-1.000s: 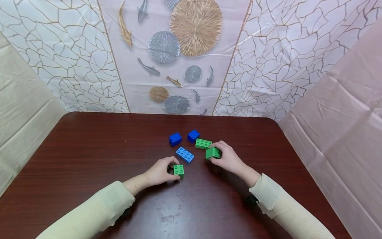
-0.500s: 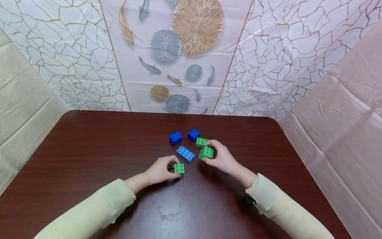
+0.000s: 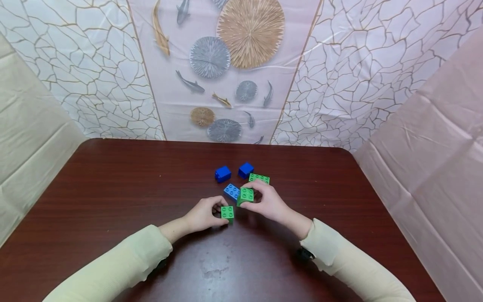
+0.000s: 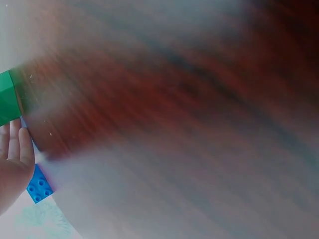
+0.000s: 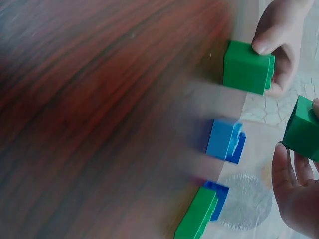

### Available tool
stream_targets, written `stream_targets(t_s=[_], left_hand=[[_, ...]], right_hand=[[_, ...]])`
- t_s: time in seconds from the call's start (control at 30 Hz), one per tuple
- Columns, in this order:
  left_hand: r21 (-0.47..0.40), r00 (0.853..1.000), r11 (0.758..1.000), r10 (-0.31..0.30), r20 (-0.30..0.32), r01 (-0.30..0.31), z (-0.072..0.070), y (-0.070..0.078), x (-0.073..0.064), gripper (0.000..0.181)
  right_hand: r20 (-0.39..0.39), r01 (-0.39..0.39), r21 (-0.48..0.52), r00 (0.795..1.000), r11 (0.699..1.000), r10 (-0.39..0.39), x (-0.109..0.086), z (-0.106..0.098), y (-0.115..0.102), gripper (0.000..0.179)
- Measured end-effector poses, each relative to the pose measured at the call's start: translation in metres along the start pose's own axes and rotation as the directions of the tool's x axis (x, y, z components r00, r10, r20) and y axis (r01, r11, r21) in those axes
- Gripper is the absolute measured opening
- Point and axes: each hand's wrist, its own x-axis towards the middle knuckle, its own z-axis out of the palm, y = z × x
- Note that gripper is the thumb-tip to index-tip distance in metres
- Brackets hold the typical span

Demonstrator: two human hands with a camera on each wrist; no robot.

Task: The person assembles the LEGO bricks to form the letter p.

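Note:
In the head view my left hand (image 3: 203, 215) pinches a green toy building brick (image 3: 227, 213) by its sides, studs up, low over or on the table. My right hand (image 3: 268, 201) grips a second green brick (image 3: 246, 195) of the same square shape between thumb and fingers. That second brick covers the near end of a lighter blue brick (image 3: 230, 191). The right wrist view has both held bricks apart: the left hand's green brick (image 5: 244, 67) above, the right hand's green brick (image 5: 301, 129) at the right edge, raised off the table.
Behind the hands lie two dark blue bricks (image 3: 223, 174) and a long green brick (image 3: 260, 178), partly hidden by the right hand. The dark wooden table (image 3: 132, 180) ends at a patterned cloth backdrop (image 3: 222, 84), with plain cloth at both sides.
My right hand has moved left with its green brick, away from the long green brick and closer to the left hand. The left hand has stayed in place, holding its brick.

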Motion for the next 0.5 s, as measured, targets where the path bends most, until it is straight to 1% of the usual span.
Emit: stream_targets(t_s=[0.17,0.33,0.5], left_hand=[[-0.012,1.000,1.000,0.015,-0.005,-0.015,0.001,-0.004,0.001,0.028],[-0.009,0.999,0.999,0.031,-0.019,-0.031,0.000,-0.004,0.001,0.030],[-0.009,0.998,0.999,0.046,-0.030,-0.047,0.000,-0.004,0.002,0.030]], right_hand=[[0.029,0.014,0.012,0.999,1.000,-0.014,0.002,0.010,-0.006,0.043],[0.043,0.043,0.013,0.998,0.999,-0.044,0.005,0.017,-0.009,0.042],[0.064,0.046,0.007,0.997,0.999,-0.046,0.009,0.022,-0.010,0.043]])
